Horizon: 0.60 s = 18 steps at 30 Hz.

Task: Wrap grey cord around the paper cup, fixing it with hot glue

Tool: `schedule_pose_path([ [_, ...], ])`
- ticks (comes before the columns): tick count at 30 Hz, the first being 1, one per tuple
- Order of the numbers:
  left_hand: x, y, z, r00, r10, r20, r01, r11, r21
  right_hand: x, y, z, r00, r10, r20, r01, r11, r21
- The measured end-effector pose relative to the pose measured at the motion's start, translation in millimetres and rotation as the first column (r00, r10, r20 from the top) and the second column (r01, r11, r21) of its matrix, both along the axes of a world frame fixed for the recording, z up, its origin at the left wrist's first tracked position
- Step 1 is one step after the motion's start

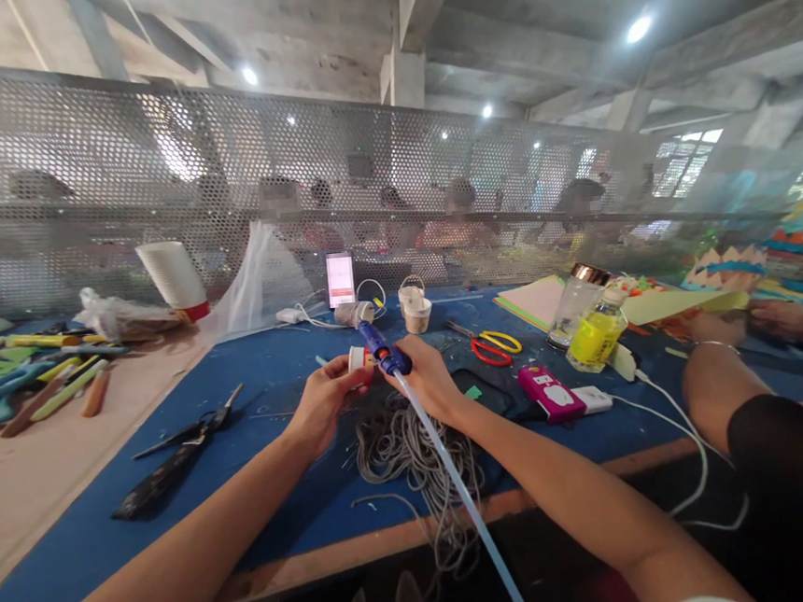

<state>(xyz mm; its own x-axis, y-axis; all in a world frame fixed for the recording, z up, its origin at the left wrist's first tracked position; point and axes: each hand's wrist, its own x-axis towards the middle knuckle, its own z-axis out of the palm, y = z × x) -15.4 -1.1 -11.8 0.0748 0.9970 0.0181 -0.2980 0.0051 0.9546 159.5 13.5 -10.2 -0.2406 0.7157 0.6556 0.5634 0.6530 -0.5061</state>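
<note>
In my left hand (316, 410) is a small white and red paper cup (358, 361), gripped between thumb and fingers. My right hand (428, 374) is closed around a blue hot glue gun (378, 342), its nozzle pointing away from me, close to the cup. A long translucent glue stick (464, 488) runs from its back end toward me. Beneath both hands lies a tangled heap of grey cord (414, 445), trailing over the table's front edge. Two small cord-wrapped baskets (417, 313) with handles stand just beyond my right hand.
Black scissors (185, 442) lie left; red-and-yellow scissors (494, 347) lie right. A lit phone (341, 280) leans behind. Stacked paper cups (172, 276) stand back left. A yellow bottle (595, 333) and pink device (551, 393) with cables lie right, near another person's arm (710, 377).
</note>
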Motion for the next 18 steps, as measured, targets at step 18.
schedule_pose_path([
  [18,-16.2,14.1,0.8,0.983,0.122,0.135,-0.129,0.991,0.046,5.9,-21.0,19.4,0.924,0.252,-0.287,-0.359,0.832,-0.423],
])
